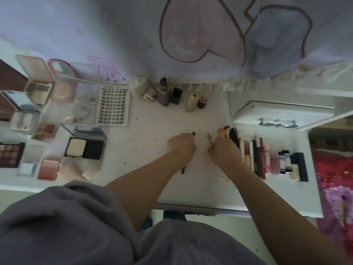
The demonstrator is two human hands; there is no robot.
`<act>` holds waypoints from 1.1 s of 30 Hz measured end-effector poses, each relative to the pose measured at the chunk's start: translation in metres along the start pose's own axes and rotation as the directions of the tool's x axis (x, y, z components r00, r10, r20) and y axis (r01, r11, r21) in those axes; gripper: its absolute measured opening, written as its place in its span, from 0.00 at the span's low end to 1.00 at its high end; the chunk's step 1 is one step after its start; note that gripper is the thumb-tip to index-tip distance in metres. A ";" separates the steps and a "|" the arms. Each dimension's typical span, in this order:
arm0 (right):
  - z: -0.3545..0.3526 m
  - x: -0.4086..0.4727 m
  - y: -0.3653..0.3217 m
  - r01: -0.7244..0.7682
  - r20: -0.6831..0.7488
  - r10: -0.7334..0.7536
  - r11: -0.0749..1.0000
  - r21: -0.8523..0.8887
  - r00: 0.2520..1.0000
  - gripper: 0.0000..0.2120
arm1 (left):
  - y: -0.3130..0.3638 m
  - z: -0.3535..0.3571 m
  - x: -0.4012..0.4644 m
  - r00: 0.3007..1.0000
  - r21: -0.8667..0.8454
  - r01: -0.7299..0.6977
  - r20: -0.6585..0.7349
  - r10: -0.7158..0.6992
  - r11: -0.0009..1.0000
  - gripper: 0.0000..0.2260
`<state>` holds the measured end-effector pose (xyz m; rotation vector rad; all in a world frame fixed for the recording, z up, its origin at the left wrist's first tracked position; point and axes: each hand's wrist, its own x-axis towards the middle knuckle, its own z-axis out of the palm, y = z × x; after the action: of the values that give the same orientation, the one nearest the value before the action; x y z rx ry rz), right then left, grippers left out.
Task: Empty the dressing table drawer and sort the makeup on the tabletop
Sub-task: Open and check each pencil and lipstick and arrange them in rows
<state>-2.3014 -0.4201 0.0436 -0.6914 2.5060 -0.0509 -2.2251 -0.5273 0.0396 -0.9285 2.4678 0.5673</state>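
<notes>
Now you are in the sorting step: palettes and compacts [85, 148] lie well left of your hands, bottles [164, 94] stand beyond them, and a row of lipsticks and tubes [261, 155] lies just right. Your left hand [182, 145] has its fingers curled round a dark pencil [183, 170] whose ends show above and below the fist. Your right hand [223, 150] grips a bunch of brushes [224, 131] beside that row. Both forearms reach forward over the tabletop [152, 121], knuckles up. Next, I judge, lay the brushes and pencil alongside the row, parallel and tidy.
</notes>
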 end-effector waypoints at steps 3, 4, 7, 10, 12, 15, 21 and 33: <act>0.005 -0.007 -0.024 0.043 0.020 -0.044 0.996 0.083 0.999 0.09 | -0.057 -0.003 -0.016 0.998 0.044 0.044 -0.042 -0.042 0.998 0.05; 0.008 -0.009 -0.036 0.053 0.046 -0.060 0.989 0.142 0.997 0.09 | -0.076 -0.003 -0.021 0.996 0.048 0.070 -0.052 -0.067 0.996 0.05; 0.023 -0.016 -0.083 0.089 0.117 -0.121 0.964 0.249 0.986 0.09 | -0.127 -0.005 -0.036 0.986 0.014 0.148 -0.084 -0.146 0.989 0.06; 0.040 -0.022 -0.134 0.129 0.121 -0.170 0.948 0.290 0.978 0.09 | -0.165 -0.011 -0.045 0.969 -0.030 0.201 -0.139 -0.203 0.979 0.08; 0.049 -0.025 -0.163 0.140 0.110 -0.184 0.937 0.321 0.977 0.08 | -0.182 -0.017 -0.046 0.958 -0.035 0.238 -0.158 -0.241 0.971 0.07; 0.061 -0.030 -0.198 0.157 0.082 -0.189 0.940 0.302 0.978 0.09 | -0.196 -0.019 -0.046 0.948 -0.044 0.271 -0.159 -0.274 0.962 0.08; 0.079 -0.032 -0.212 0.191 0.018 -0.194 0.974 0.123 0.981 0.10 | -0.202 -0.017 -0.043 0.947 -0.064 0.276 -0.153 -0.283 0.959 0.06; -0.001 -0.009 -0.060 -0.036 -0.145 0.071 0.972 0.230 0.987 0.10 | -0.067 -0.022 -0.024 0.958 -0.029 -0.204 -0.213 0.193 0.979 0.09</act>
<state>-2.2674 -0.4684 0.0593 -0.5425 2.6077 -0.3785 -2.1680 -0.5724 0.0561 -0.7995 2.7697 0.6291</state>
